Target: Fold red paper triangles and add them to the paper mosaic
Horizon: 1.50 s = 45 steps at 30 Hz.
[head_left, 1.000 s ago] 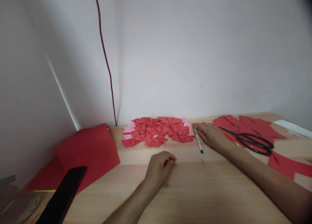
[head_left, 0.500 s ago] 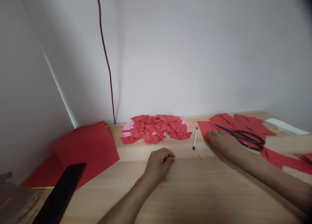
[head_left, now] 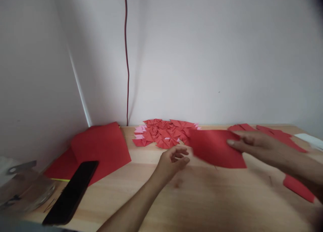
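Note:
A red sheet of paper (head_left: 214, 148) is pinched by its right edge in my right hand (head_left: 248, 144), thumb on the near face. It is raised above the table and slightly blurred. My left hand (head_left: 174, 159) is just left of the sheet, apart from it, with its fingers loosely curled and parted and nothing in them. Behind the left hand, against the wall, lies a spread of folded red and pink paper pieces (head_left: 165, 134). The sheet covers the place where the marker lay, and the scissors are hidden around my right hand and arm.
Large red sheets (head_left: 101, 148) lie at the left with a black phone-like slab (head_left: 72, 191) partly on them. A clear container (head_left: 30, 188) stands at the left edge. More red paper (head_left: 280, 134) and a white strip (head_left: 309, 139) lie at the right. A dark red cable (head_left: 127, 64) hangs down the wall.
My right hand has lifted a red sheet off the right side and brought it toward the middle. The fingers of my left hand have opened. The view has shifted a little.

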Motion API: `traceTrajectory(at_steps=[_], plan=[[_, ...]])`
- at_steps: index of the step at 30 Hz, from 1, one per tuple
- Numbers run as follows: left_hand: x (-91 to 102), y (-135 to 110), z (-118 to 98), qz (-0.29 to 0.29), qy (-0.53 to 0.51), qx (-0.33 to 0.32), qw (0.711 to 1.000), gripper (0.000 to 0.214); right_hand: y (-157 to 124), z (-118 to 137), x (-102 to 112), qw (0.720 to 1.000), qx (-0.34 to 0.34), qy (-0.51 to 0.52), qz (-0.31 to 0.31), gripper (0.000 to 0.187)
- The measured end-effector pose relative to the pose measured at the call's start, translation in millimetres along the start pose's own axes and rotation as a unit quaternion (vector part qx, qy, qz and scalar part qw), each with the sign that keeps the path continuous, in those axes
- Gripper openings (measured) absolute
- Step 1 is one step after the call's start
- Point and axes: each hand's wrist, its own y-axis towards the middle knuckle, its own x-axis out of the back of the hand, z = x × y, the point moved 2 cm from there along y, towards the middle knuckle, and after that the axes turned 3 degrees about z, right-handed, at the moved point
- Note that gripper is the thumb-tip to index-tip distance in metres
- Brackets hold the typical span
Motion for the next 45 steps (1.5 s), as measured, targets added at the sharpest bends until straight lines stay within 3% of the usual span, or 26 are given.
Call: traceTrajectory(at_steps=[2,3,7,10,15,21,25,32,37,45], plan=[[1.5,0,-1,0.026,-0.122,-0.005,0.992,0.055,3,24,-32,0.978,0.014,0.137,0.159,0.049],[2.9,0,-1,0.032,-0.161,-0.002,0.987,0.06,5,34,-46,0.961,0.015,0.189,0.201,0.049],[12.5,0,5,-0.02,-0.18,0.036,0.983,0.057,14,52,-84,0.915,0.006,0.312,0.255,0.045],[19.0,1,11,-0.05,-0.152,0.06,0.985,0.05,20,48,-93,0.922,-0.001,0.331,0.199,0.046],[20.6,1,10,-0.038,-0.161,0.077,0.983,0.045,19,36,-101,0.941,-0.011,0.326,0.09,0.052],[15.6,-1,6,0.003,-0.217,0.078,0.973,0.046,15,30,-105,0.897,-0.103,0.429,0.018,0.046],[18.0,2,5,-0.031,-0.27,0.055,0.961,0.044,18,26,-99,0.885,-0.064,0.459,-0.04,0.04],[18.6,3,-1,-0.054,-0.33,0.044,0.942,0.043,18,24,-108,0.911,-0.011,0.412,-0.029,0.054],[18.3,4,-3,-0.061,-0.344,0.051,0.936,0.041,8,38,-102,0.94,-0.052,0.336,-0.04,0.047],[24.0,3,-5,-0.081,-0.333,0.104,0.934,0.043,9,41,-103,0.928,-0.058,0.365,-0.046,0.049]])
